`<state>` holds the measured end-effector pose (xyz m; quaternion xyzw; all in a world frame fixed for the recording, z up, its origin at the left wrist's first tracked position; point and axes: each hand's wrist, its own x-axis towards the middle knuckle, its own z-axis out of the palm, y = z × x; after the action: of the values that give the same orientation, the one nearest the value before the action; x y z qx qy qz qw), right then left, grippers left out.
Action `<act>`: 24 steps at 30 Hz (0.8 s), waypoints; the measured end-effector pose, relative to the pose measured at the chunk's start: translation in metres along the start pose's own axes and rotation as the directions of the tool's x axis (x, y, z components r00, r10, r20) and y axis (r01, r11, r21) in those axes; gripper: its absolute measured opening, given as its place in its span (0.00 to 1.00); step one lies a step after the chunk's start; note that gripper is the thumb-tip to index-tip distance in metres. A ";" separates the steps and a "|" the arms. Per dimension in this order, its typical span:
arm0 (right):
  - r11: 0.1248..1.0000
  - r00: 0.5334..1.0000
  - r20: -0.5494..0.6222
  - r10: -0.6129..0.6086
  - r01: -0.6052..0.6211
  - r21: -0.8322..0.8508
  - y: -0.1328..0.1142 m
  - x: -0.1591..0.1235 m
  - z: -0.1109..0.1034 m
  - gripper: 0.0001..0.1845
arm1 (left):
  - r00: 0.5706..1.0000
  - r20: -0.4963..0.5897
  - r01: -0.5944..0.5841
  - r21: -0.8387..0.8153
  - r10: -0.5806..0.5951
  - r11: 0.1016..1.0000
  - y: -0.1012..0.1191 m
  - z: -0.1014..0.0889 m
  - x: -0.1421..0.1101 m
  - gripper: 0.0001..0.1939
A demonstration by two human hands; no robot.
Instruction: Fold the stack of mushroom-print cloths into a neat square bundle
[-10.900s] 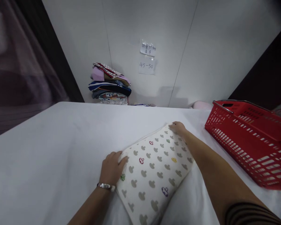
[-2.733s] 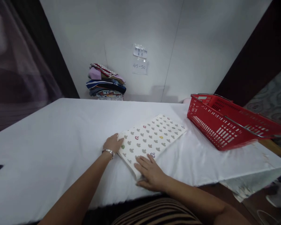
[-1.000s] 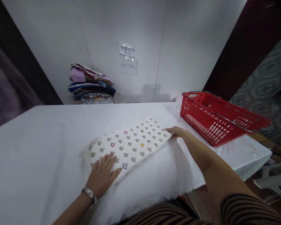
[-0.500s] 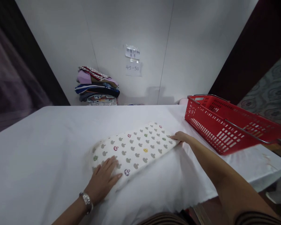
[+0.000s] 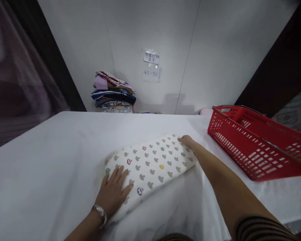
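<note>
A folded white cloth point(image 5: 153, 159) printed with small grey, red, green, yellow and purple mushrooms lies slantwise on the white-covered table point(image 5: 52, 150). Flat on its near left part rests my left hand point(image 5: 114, 189), fingers spread, a silver bracelet on the wrist. My right hand point(image 5: 188, 141) is at the cloth's far right corner, its fingers bent over the edge; the undersides of those fingers are hidden.
A red plastic basket point(image 5: 251, 147) with metal handles stands on the table at the right. Behind the table's far edge is a stack of folded fabrics point(image 5: 114, 93). Paper labels point(image 5: 152, 73) hang on the white wall, and a sheer curtain point(image 5: 22, 83) is at the left.
My right hand has moved along the cloth's right end from its side edge to the far corner. My left hand stays pressed on the cloth. The view has shifted slightly left.
</note>
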<state>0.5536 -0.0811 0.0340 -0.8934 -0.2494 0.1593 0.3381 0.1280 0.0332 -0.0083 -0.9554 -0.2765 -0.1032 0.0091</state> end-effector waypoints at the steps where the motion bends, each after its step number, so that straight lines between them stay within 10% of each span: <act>1: 1.000 1.000 0.006 -0.017 0.017 -0.003 0.004 -0.001 0.003 0.08 | 1.000 0.002 0.002 -0.008 -0.002 1.000 0.000 0.000 0.000 0.28; 8: 0.970 0.963 -0.148 -0.226 0.237 0.061 0.011 -0.016 0.009 0.07 | 0.997 0.017 0.074 -0.179 -0.072 0.981 0.000 -0.008 0.000 0.26; 13: 0.856 0.856 -0.020 -0.516 0.516 0.003 -0.027 -0.080 0.038 0.18 | 0.895 -0.132 0.357 -0.362 -0.427 0.861 -0.025 -0.018 0.008 0.25; 18: 0.576 0.506 0.397 -0.766 0.814 0.074 -0.062 -0.196 0.092 0.27 | 0.648 0.233 0.715 -0.512 -0.725 0.475 -0.057 -0.028 0.022 0.33; 21: 0.371 0.293 0.470 -0.832 0.925 0.080 -0.073 -0.247 0.115 0.36 | 0.603 0.313 0.759 -0.508 -0.734 0.407 -0.068 -0.030 0.032 0.35; 24: 0.272 0.221 0.509 -0.832 0.962 0.027 -0.079 -0.275 0.131 0.39 | 0.586 0.341 0.775 -0.501 -0.735 0.385 -0.076 -0.030 0.043 0.37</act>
<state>0.2408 -0.1135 0.0250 -0.5549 -0.8112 0.0826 0.1650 0.1170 0.1178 0.0269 -0.6750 -0.6313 -0.1481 -0.3521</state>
